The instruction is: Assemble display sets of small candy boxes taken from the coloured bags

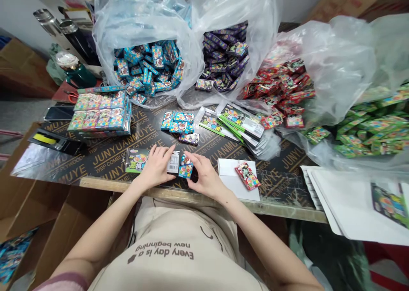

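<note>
Two bare hands at the near edge of a dark plywood desk (105, 157) with gold lettering. We mark the left hand (156, 165) laid over the right end of a flat, black-and-green printed packet (136, 159); grip spread wide, thumb and forefinger tips well apart. We can't tell whether it clasps the packet's edges. We have the right hand (204, 171) with its grip partly closed on a small blue cardboard box with cartoon print (185, 166), thumb at the near end, fingers at the far end. That box sits just beside the packet's right end, between both hands.

Beyond the hands we log a cluster of loose blue boxes (179, 121), plus one dark purple box (189, 138) at its near side. Right of these, we see a fanned pile of black-and-green packets (241, 120). Right of the right hand: a red printed box (247, 175), tilted on a white folded card (234, 186). At the back we count clear plastic bags with blue, purple, red and green boxes.
</note>
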The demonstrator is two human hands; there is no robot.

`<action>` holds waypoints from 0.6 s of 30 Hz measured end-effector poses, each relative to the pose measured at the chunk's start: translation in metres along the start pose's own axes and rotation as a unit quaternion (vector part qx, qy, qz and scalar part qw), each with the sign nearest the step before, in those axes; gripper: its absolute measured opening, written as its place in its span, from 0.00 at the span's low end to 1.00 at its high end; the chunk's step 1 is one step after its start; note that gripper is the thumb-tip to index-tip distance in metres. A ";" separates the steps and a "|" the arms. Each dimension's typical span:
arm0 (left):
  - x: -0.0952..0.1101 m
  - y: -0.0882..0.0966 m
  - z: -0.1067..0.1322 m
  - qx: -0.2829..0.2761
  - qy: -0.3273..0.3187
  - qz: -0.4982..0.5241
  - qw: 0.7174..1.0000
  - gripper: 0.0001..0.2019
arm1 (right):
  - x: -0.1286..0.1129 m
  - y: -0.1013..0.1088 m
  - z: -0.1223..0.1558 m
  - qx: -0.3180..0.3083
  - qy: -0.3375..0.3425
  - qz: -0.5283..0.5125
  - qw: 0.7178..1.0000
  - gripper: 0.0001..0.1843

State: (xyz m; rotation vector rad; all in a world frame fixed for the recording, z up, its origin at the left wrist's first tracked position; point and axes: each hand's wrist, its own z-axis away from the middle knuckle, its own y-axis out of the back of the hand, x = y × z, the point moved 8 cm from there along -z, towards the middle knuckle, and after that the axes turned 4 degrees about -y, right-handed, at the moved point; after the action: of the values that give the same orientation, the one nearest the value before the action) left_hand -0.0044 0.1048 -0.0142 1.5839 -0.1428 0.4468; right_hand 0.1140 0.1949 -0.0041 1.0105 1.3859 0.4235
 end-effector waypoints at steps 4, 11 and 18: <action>0.012 -0.002 0.001 -0.016 -0.056 0.046 0.997 0.51 | -0.007 -0.005 -0.002 -0.078 0.071 -0.077 0.991 0.49; 0.016 -0.008 -0.001 -0.075 -0.054 -0.037 0.995 0.45 | 0.055 0.010 -0.047 0.035 -0.065 -0.037 0.997 0.49; 0.027 -0.019 -0.007 -0.127 -0.113 -0.081 0.982 0.19 | 0.069 0.025 -0.063 -0.013 -0.061 -0.038 0.997 0.14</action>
State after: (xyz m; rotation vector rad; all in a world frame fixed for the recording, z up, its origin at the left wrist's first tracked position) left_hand 0.0259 0.1178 -0.0213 1.3787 -0.2330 0.1159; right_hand 0.0758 0.2828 -0.0180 0.9434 1.3010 0.3166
